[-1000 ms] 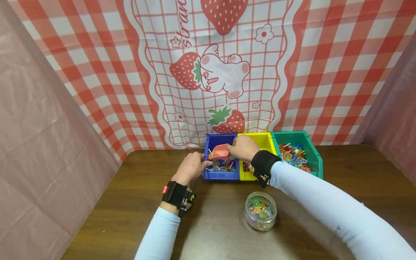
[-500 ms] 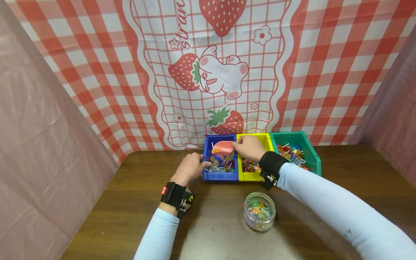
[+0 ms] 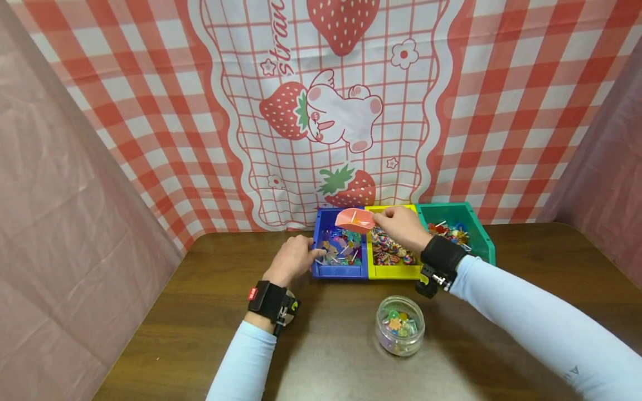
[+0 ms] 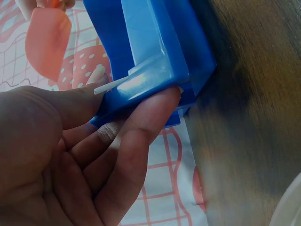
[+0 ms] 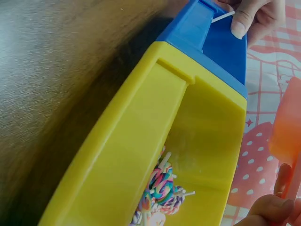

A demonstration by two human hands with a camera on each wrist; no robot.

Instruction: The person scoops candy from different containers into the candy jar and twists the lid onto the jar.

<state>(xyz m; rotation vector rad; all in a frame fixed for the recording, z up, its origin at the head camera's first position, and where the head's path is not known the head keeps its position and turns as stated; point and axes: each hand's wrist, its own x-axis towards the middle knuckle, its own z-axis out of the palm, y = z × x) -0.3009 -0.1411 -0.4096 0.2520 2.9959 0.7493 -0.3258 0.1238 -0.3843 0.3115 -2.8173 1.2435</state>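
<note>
The right hand (image 3: pixel 401 227) pinches a pink scoop (image 3: pixel 355 220) by its handle, lifted above the seam between the blue bin (image 3: pixel 339 270) and the yellow bin (image 3: pixel 393 272) — whether it carries anything I cannot tell. The left hand (image 3: pixel 292 259) grips the blue bin's corner at about 9 o'clock, steadying it. At 6 o'clock from the bins, the clear jar (image 3: pixel 400 325) looks roughly half filled with candies, so scooping seems partly done — more room remains.

The pink scoop (image 5: pixel 287 141) is running off the right wrist picture's edge, while the sweets in the clear jar (image 3: pixel 400 324) are staying too small to tell apart
</note>
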